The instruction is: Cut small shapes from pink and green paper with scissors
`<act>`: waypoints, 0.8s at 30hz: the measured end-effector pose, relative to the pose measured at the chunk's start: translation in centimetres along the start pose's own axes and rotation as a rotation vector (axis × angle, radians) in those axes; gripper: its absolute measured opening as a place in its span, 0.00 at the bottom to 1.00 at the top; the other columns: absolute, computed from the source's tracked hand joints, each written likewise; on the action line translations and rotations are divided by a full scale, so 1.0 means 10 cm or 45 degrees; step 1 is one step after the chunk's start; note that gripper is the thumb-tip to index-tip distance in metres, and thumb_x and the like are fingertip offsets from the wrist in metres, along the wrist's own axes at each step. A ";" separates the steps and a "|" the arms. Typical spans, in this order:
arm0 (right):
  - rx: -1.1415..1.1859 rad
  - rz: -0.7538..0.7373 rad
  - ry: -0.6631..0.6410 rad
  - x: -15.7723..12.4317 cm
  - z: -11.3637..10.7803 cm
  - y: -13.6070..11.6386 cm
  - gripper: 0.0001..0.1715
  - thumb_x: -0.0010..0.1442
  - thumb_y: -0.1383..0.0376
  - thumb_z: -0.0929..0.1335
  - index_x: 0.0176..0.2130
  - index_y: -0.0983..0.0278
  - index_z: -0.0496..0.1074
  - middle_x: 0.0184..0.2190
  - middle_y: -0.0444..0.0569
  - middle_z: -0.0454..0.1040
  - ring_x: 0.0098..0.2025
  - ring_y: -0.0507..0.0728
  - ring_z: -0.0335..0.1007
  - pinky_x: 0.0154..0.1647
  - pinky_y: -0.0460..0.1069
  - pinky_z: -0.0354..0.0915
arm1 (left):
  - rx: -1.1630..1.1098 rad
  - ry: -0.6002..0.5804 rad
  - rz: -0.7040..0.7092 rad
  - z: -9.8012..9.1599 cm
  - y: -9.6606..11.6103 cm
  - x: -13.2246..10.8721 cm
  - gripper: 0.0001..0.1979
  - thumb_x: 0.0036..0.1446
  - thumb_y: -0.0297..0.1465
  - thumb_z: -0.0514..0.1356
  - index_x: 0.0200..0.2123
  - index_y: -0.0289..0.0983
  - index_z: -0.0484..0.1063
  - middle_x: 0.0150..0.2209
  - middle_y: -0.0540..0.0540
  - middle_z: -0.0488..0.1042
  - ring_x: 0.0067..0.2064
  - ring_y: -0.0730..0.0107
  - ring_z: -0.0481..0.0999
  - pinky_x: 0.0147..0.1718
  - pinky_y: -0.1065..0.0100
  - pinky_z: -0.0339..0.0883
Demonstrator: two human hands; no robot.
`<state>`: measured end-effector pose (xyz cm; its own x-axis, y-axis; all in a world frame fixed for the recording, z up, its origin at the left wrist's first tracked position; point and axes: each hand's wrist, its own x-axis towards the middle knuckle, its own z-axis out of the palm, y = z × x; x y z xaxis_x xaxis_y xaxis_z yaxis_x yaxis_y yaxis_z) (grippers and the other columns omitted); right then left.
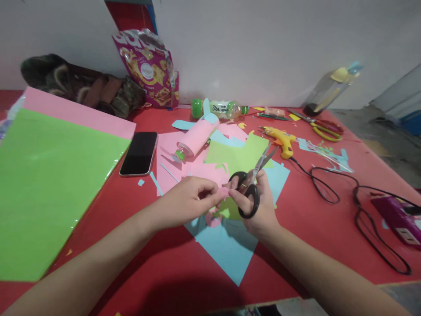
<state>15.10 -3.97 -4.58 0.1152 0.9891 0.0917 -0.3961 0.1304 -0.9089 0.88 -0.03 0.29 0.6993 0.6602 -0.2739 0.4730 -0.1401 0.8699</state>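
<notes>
My left hand [184, 199] pinches a small pink paper piece [224, 191] between thumb and finger. Black-handled scissors [254, 177] are held in my right hand [265, 215], their blades slightly apart and pointing away from me. The fingertips of that hand also touch the pink piece. Beneath both hands lie overlapping sheets: blue paper [230, 254], green paper [233, 153] and pink paper [167, 175]. A curved pink cutout [213, 219] rests just below my fingers. Beyond them lies a bottle wrapped in pink paper [199, 137] with blue paper fins and a green cap.
A phone [139, 153] and large green sheets [55, 188] lie left. On the right are a yellow glue gun [279, 139] with a black cord, pliers [325, 131] and a purple power strip [399, 219]. A snack bag [148, 72] and plastic bottle [219, 109] stand near the wall.
</notes>
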 end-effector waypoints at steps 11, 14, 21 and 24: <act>-0.038 -0.001 0.022 0.01 0.01 -0.01 0.21 0.43 0.74 0.69 0.28 0.59 0.52 0.22 0.35 0.64 0.27 0.49 0.65 0.31 0.47 0.61 | 0.051 0.018 0.010 -0.01 -0.03 0.01 0.18 0.54 0.40 0.48 0.18 0.35 0.60 0.17 0.52 0.65 0.22 0.77 0.63 0.22 0.76 0.54; -0.033 -0.001 0.010 0.01 0.01 -0.01 0.21 0.43 0.74 0.69 0.28 0.59 0.52 0.22 0.35 0.64 0.27 0.48 0.64 0.31 0.47 0.61 | 0.084 0.024 0.004 0.00 -0.03 0.01 0.19 0.54 0.40 0.48 0.18 0.34 0.60 0.17 0.53 0.63 0.22 0.78 0.61 0.21 0.76 0.53; -0.057 -0.012 0.007 0.00 0.01 -0.01 0.20 0.43 0.73 0.69 0.29 0.59 0.52 0.22 0.36 0.64 0.27 0.48 0.64 0.31 0.47 0.62 | 0.076 0.009 0.003 0.00 -0.02 0.01 0.19 0.54 0.41 0.46 0.18 0.35 0.60 0.18 0.52 0.64 0.22 0.77 0.62 0.22 0.75 0.54; -0.068 -0.008 0.008 0.00 0.01 0.00 0.21 0.43 0.73 0.69 0.29 0.59 0.52 0.23 0.36 0.64 0.27 0.49 0.65 0.30 0.48 0.62 | 0.118 0.015 0.009 -0.01 -0.03 0.01 0.19 0.54 0.41 0.47 0.19 0.34 0.61 0.18 0.52 0.63 0.22 0.77 0.60 0.22 0.75 0.53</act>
<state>15.07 -4.00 -4.51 0.1237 0.9878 0.0950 -0.3466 0.1327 -0.9286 0.76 0.14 0.09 0.6968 0.6674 -0.2627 0.5159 -0.2121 0.8300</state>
